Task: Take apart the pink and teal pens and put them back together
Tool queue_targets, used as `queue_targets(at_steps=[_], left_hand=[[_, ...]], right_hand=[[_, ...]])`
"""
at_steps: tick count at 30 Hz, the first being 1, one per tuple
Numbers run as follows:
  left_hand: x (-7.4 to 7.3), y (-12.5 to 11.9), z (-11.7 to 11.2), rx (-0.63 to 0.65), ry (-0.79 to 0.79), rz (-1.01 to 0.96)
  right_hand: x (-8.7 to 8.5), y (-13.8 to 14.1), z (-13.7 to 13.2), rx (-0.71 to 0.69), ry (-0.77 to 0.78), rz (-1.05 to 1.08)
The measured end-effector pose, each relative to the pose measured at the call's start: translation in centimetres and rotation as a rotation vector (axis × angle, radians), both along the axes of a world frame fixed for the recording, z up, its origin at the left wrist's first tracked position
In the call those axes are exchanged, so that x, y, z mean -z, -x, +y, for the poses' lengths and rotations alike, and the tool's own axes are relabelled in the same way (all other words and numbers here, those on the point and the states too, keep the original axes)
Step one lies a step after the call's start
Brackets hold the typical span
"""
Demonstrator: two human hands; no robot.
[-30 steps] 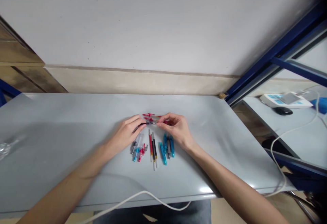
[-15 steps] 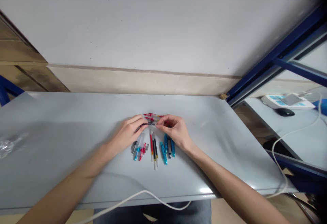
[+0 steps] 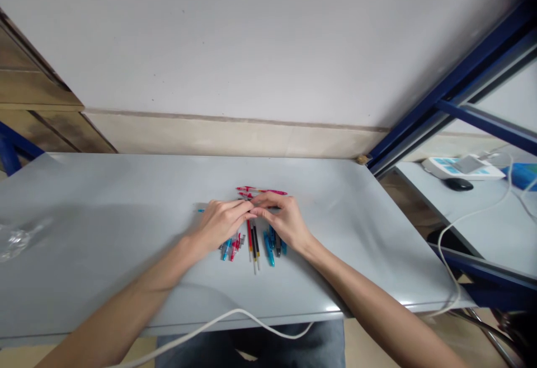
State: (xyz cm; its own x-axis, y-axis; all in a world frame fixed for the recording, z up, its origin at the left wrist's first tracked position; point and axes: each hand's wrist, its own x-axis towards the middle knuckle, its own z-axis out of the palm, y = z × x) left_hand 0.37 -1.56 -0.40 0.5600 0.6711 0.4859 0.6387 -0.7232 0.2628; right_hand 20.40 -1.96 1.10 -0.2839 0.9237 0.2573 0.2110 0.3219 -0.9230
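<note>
My left hand (image 3: 224,221) and my right hand (image 3: 283,218) meet above the middle of the desk, fingertips pinched together. What lies between the fingers is hidden. A small blue tip (image 3: 201,210) shows just left of my left hand; whether it is held, I cannot tell. Below the hands lie red and black pen refills (image 3: 255,245). To their left are clear pen parts with blue and red ends (image 3: 227,249). Blue pen barrels (image 3: 269,249) lie under my right hand. Behind the hands rest red pens (image 3: 268,191), partly covered.
A grey desk (image 3: 126,189) stands against the wall. Crumpled clear plastic (image 3: 14,242) lies at its far left. A white cable (image 3: 235,312) crosses the front edge. On the right, beyond a blue frame (image 3: 423,83), are a black mouse (image 3: 458,184) and a white device (image 3: 444,165).
My hands have come together; the thin black rod seen between them before is now hidden by the fingers. A blue tip now shows left of my left hand. The view has shifted slightly.
</note>
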Motion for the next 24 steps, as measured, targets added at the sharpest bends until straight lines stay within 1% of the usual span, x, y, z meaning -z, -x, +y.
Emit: queue_targets(at_steps=[2, 3, 6, 8, 9, 10, 12, 13, 15, 18, 20, 22, 24], left_hand=[[0.0, 0.1, 0.1, -0.026, -0.005, 0.008], [0.0, 0.1, 0.1, -0.045, -0.003, 0.014], [0.1, 0.6, 0.3, -0.102, 0.015, -0.002], [0.1, 1.0, 0.5, -0.112, 0.027, -0.039], [0.2, 1.2, 0.5, -0.110, 0.033, -0.053], [0.2, 1.2, 0.6, -0.107, 0.040, -0.058], [0.2, 1.2, 0.5, -0.102, 0.056, -0.041], [0.1, 1.2, 0.5, -0.097, 0.064, -0.024], [0.0, 0.9, 0.3, -0.080, 0.080, 0.005], [-0.2, 0.6, 0.0, -0.051, 0.101, 0.015], [-0.3, 0.6, -0.1, -0.045, 0.119, 0.014], [-0.2, 0.5, -0.1, -0.050, 0.126, 0.015], [0.0, 0.5, 0.0, -0.055, 0.121, 0.023]], right_hand=[[-0.2, -0.2, 0.2, 0.014, 0.000, 0.011], [-0.3, -0.4, 0.3, 0.042, -0.011, 0.010], [-0.7, -1.6, 0.1, 0.181, -0.062, -0.028], [-0.8, -2.8, -0.5, 0.234, -0.084, -0.073], [-0.7, -3.6, -1.0, 0.216, -0.093, -0.098], [-0.6, -4.3, -1.6, 0.162, -0.094, -0.130], [-0.1, -5.8, -3.0, 0.006, -0.078, -0.209], [0.1, -6.4, -3.6, -0.050, -0.064, -0.253], [0.6, -7.4, -4.8, -0.112, -0.034, -0.319], [0.8, -8.0, -5.6, -0.115, -0.006, -0.360], [0.4, -7.8, -5.3, -0.087, 0.007, -0.343], [-0.2, -7.1, -4.3, -0.025, 0.024, -0.254], [-0.9, -5.8, -2.7, 0.056, 0.042, -0.074]])
